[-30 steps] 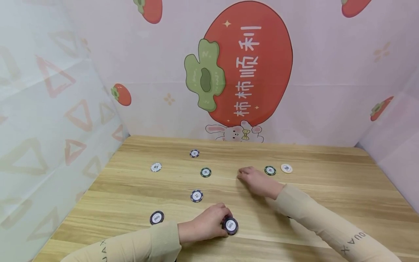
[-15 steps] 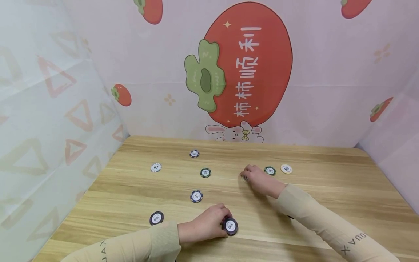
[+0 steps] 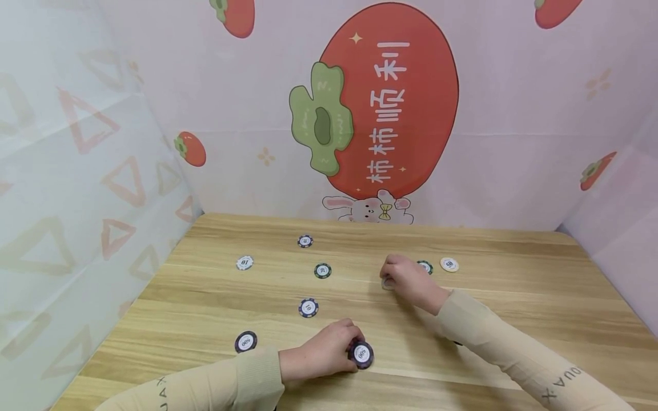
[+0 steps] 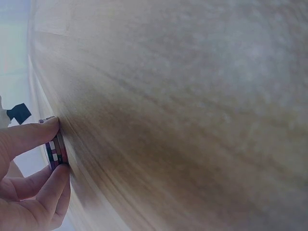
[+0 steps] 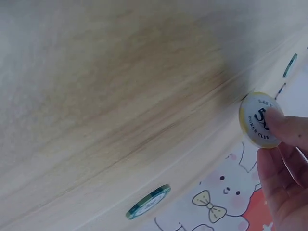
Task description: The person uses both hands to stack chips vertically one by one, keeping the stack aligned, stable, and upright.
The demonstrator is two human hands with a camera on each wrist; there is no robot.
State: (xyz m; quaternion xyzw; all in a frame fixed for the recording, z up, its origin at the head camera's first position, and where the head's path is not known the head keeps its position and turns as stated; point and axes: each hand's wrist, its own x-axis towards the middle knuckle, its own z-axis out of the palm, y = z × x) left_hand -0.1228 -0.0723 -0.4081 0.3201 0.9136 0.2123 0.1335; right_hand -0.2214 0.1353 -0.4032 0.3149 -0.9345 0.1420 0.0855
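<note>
My left hand (image 3: 326, 349) grips a short stack of poker chips (image 3: 362, 355) near the front of the table, thumb on one side and fingers on the other. The top chip is black with a white centre reading 500. In the left wrist view the stack's striped edges (image 4: 55, 150) show between thumb and fingertips. My right hand (image 3: 411, 282) pinches a white poker chip with a yellow rim (image 5: 254, 126), tilted up and marked 50. A green chip (image 3: 425, 266), partly covered by the right hand in the head view, lies just behind it.
Flat on the wooden table (image 3: 514, 319) lie a cream 50 chip (image 3: 449, 264), a green chip (image 3: 323, 270), blue chips (image 3: 308, 307) (image 3: 305, 241), a white 10 chip (image 3: 245, 262) and a black 500 chip (image 3: 246, 342). A printed cloth (image 3: 231, 171) hangs behind the table.
My right hand has drawn slightly rightward and turned, bringing the pale chip in its fingers into sight. The left hand and its stack have stayed in place.
</note>
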